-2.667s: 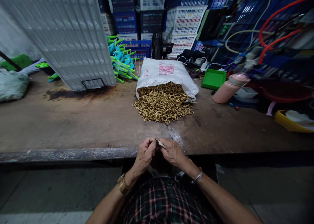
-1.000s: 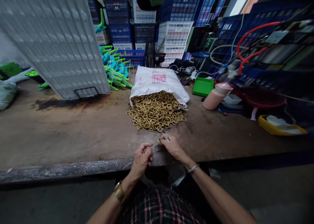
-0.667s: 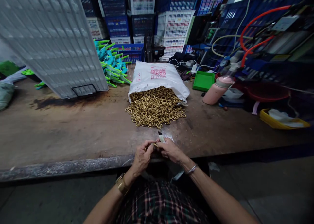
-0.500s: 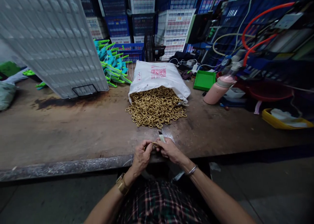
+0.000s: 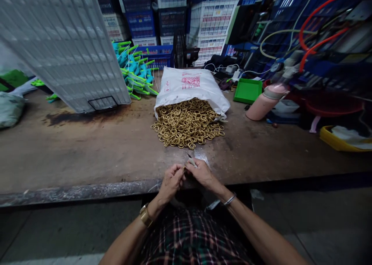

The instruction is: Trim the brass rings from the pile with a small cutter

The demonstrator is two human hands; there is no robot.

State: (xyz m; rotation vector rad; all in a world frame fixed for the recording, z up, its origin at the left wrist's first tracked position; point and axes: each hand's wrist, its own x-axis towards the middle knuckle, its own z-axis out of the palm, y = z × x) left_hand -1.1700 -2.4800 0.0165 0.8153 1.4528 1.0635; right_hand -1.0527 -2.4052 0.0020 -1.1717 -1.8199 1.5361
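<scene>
The white bag point(image 5: 207, 92) carries red print point(image 5: 191, 82), perhaps characters, too blurred to read. Behind the bag, the yellow label point(image 5: 217, 13) on a white crate point(image 5: 209, 23) is equally illegible.

Pink bottle point(image 5: 263, 104) beside shallow green tray point(image 5: 247, 91)

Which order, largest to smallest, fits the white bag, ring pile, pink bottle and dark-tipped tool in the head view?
White bag and ring pile: too alike to rank
Pink bottle
Dark-tipped tool, partly hidden by the right hand
</scene>
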